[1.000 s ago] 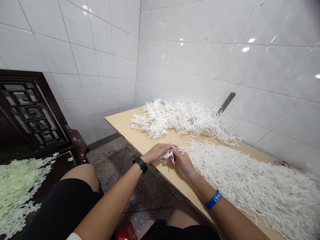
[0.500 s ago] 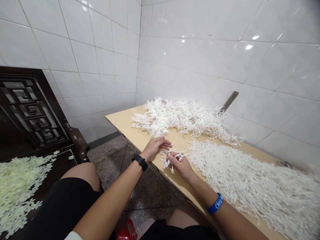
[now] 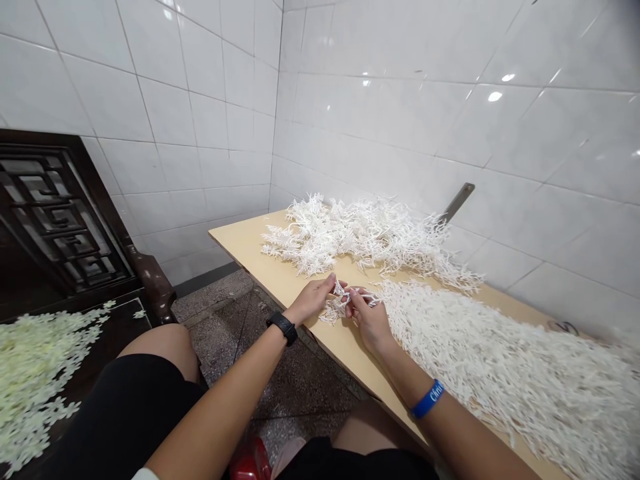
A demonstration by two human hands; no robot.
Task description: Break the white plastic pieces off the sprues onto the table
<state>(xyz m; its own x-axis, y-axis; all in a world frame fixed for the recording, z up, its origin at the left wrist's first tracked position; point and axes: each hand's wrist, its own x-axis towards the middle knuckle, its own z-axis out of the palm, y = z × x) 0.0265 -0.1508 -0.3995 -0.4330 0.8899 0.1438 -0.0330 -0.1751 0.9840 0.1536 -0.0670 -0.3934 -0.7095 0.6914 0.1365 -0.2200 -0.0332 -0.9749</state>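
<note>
Both my hands meet over the near edge of a pale wooden table [image 3: 250,248]. My left hand [image 3: 314,298], with a black watch on its wrist, pinches the left end of a small white branched plastic sprig [image 3: 338,301]. My right hand [image 3: 369,317], a blue band on its wrist, is closed on the sprig's other end. A large heap of white plastic sprigs [image 3: 500,360] lies just right of my hands. A second heap of white sprigs [image 3: 360,235] lies further back on the table.
White tiled walls close the table in at the back and right. A dark carved wooden bench [image 3: 65,220] stands at the left, with pale yellow-green plastic flowers [image 3: 35,367] spread on its seat. A grey metal bracket [image 3: 456,200] leans on the wall. My knees and stone floor are below.
My left hand, which had drawn away from the sprig half a second ago, has come back and pinched it again. Both hands have shifted slightly farther onto the table.
</note>
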